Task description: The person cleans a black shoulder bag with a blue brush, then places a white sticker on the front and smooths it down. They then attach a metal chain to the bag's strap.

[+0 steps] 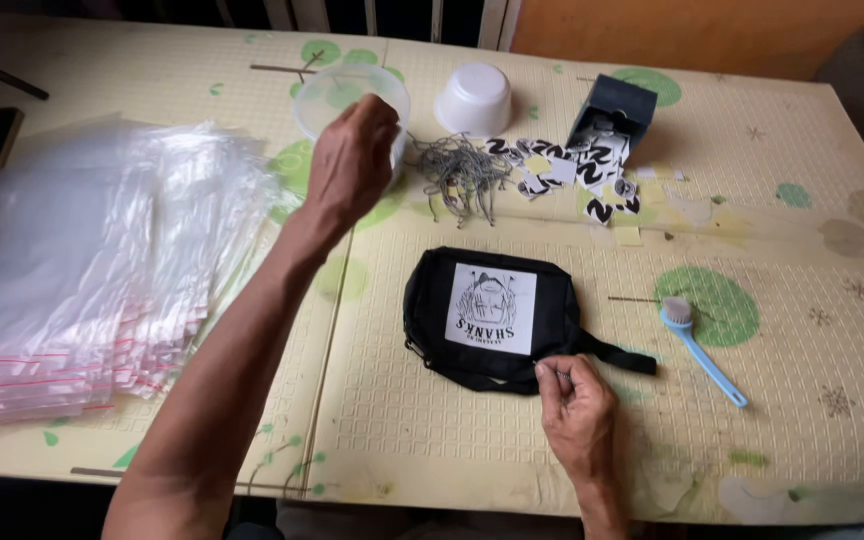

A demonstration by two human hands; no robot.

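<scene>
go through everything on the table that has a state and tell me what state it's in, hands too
black pouch: lying flat, print side up
left hand: reaching into the clear tub
right hand: pinching the pouch's edge
clear tub: upright, open
white bowl: upside down
dark box: tipped, tags spilling out
blue brush: lying flat
plastic bags: stacked flat

The pouch [492, 318] lies on the table [432, 440] before me, my right hand [577, 400] at its near edge. Behind it sits a heap of strings [460, 175], with tags [572, 170] spilling from a tipped box [612, 110] to the right. My left hand [350, 165] reaches into a tub [327, 95]; a bowl [474, 98] stands right of it. Bags [82, 270] are stacked at left, a brush [702, 350] lies at right.
</scene>
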